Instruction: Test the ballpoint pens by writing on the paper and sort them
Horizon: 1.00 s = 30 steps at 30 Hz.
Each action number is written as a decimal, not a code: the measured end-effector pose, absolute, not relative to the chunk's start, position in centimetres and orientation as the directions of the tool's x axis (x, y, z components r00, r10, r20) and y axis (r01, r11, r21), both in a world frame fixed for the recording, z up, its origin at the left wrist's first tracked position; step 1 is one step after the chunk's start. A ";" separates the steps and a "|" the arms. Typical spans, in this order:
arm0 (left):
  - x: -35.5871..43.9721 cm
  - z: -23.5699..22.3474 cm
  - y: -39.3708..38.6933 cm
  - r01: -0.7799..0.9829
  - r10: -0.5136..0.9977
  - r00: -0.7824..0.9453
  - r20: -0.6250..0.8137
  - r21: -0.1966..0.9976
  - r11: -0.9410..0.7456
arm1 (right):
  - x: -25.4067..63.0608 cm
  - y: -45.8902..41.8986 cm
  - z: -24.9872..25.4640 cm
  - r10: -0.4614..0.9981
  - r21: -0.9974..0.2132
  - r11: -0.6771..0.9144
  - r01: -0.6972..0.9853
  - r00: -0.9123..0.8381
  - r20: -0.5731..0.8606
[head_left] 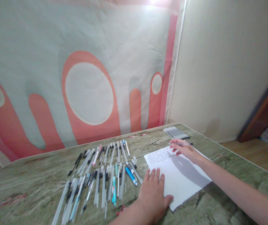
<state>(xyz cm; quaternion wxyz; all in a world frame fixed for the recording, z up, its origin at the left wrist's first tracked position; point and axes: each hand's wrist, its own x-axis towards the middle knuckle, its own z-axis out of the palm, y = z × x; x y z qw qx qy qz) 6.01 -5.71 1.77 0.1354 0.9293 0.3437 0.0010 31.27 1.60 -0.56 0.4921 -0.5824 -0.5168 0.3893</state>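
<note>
A white sheet of paper [183, 184] lies slanted on the table, with lines of small dark writing across its upper part. My left hand [153, 194] rests flat with fingers stretched, over the sheet's left edge. Above the top of the paper, my right hand [184, 150] holds a slim pen [188, 143] that lies nearly level, its dark end pointing right. The writing is too small to read. Left of my left hand, many pens and clear pen barrels [103, 184] lie in two rough rows, among them a thick blue pen [131, 176].
A neat row of similar pens [176, 132] lies at the table's far right corner. The wood-patterned table [42, 175] meets a printed red and grey backdrop [89, 131] behind. A plain wall [209, 78] stands at the right, with a brown door frame [262, 109] beyond.
</note>
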 end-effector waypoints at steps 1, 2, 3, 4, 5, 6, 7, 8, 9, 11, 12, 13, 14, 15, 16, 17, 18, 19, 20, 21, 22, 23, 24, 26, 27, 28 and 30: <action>6.0 1.8 -5.7 0.644 0.643 0.760 -0.093 0.246 -0.725 | 31.9 1.6 -0.9 0.981 -0.972 0.009 0.233 0.186 0.054; 6.0 1.8 -5.6 0.647 0.646 0.757 -0.092 0.242 -0.723 | 32.4 1.6 -1.3 0.977 -0.965 0.011 0.262 0.205 0.067; 6.0 1.8 -5.6 0.649 0.649 0.755 -0.091 0.238 -0.723 | 32.7 1.6 -1.7 0.973 -0.951 0.024 0.307 0.212 0.093; 6.0 1.8 -5.6 0.651 0.651 0.754 -0.088 0.234 -0.722 | 32.9 1.6 -2.0 0.967 -0.931 0.044 0.363 0.218 0.130; 5.9 1.8 -5.6 0.652 0.653 0.752 -0.083 0.232 -0.722 | 33.0 1.6 -2.3 0.959 -0.905 0.066 0.420 0.224 0.174; 5.9 1.7 -5.5 0.652 0.654 0.752 -0.078 0.231 -0.722 | 33.0 1.6 -2.7 0.949 -0.880 0.086 0.468 0.230 0.215; 5.8 1.7 -5.5 0.649 0.653 0.754 -0.074 0.232 -0.724 | 33.0 1.6 -3.0 0.938 -0.860 0.100 0.500 0.242 0.250; 5.7 1.7 -5.4 0.645 0.650 0.757 -0.068 0.234 -0.727 | 33.0 1.6 -3.2 0.926 -0.850 0.109 0.515 0.258 0.275; 5.7 1.7 -5.3 0.640 0.647 0.761 -0.059 0.235 -0.731 | 33.0 1.7 -3.5 0.916 -0.849 0.115 0.515 0.276 0.292; 5.5 1.7 -5.1 0.628 0.638 0.769 -0.040 0.237 -0.741 | 33.0 1.7 -3.9 0.903 -0.855 0.123 0.504 0.302 0.307; 5.5 1.7 -5.1 0.623 0.635 0.772 -0.031 0.237 -0.745 | 33.1 1.8 -4.0 0.899 -0.855 0.120 0.504 0.311 0.309; 5.4 1.7 -5.0 0.620 0.633 0.774 -0.026 0.236 -0.748 | 33.2 1.8 -4.1 0.895 -0.856 0.110 0.506 0.324 0.306; 5.3 1.6 -5.0 0.618 0.631 0.775 -0.023 0.236 -0.750 | 33.3 1.8 -4.2 0.893 -0.855 0.094 0.510 0.337 0.299; 5.3 1.6 -5.0 0.616 0.629 0.777 -0.024 0.236 -0.752 | 33.5 1.9 -4.2 0.890 -0.853 0.076 0.515 0.350 0.291; 5.3 1.5 -5.0 0.614 0.626 0.779 -0.028 0.239 -0.753 | 33.7 1.9 -4.2 0.887 -0.850 0.059 0.523 0.363 0.285; 5.2 1.5 -5.1 0.611 0.624 0.781 -0.031 0.241 -0.754 | 33.9 1.8 -4.2 0.887 -0.844 0.048 0.535 0.366 0.282; 5.2 1.4 -5.1 0.609 0.622 0.783 -0.031 0.244 -0.755 | 34.1 1.8 -4.2 0.890 -0.833 0.045 0.552 0.356 0.284; 5.2 1.4 -5.1 0.608 0.621 0.783 -0.030 0.246 -0.755 | 34.3 1.8 -4.2 0.896 -0.819 0.050 0.571 0.337 0.289; 5.1 1.4 -5.1 0.607 0.621 0.783 -0.028 0.247 -0.755 | 34.5 1.7 -4.2 0.901 -0.805 0.057 0.591 0.317 0.297; 5.1 1.3 -5.1 0.608 0.622 0.783 -0.026 0.246 -0.755 | 34.7 1.7 -4.2 0.904 -0.793 0.063 0.607 0.301 0.303; 5.1 1.3 -5.1 0.609 0.623 0.782 -0.025 0.245 -0.755 | 34.8 1.6 -4.2 0.905 -0.783 0.068 0.618 0.292 0.308; 5.1 1.4 -5.1 0.610 0.624 0.781 -0.025 0.243 -0.754 | 34.8 1.6 -4.2 0.906 -0.775 0.069 0.628 0.286 0.312; 5.1 1.4 -5.1 0.611 0.624 0.781 -0.026 0.242 -0.754 | 34.9 1.6 -4.2 0.905 -0.769 0.067 0.635 0.286 0.315; 5.1 1.5 -5.0 0.610 0.623 0.782 -0.026 0.238 -0.756 | 34.9 1.6 -4.3 0.906 -0.759 0.062 0.648 0.283 0.315; 5.0 1.5 -5.0 0.609 0.621 0.783 -0.027 0.235 -0.757 | 34.9 1.6 -4.3 0.907 -0.752 0.061 0.656 0.278 0.316; 5.0 1.5 -5.0 0.609 0.620 0.784 -0.029 0.231 -0.759 | 34.9 1.7 -4.4 0.907 -0.743 0.063 0.666 0.273 0.321; 5.0 1.5 -5.0 0.607 0.616 0.787 -0.035 0.222 -0.763 | 34.9 1.7 -4.5 0.906 -0.720 0.070 0.691 0.258 0.335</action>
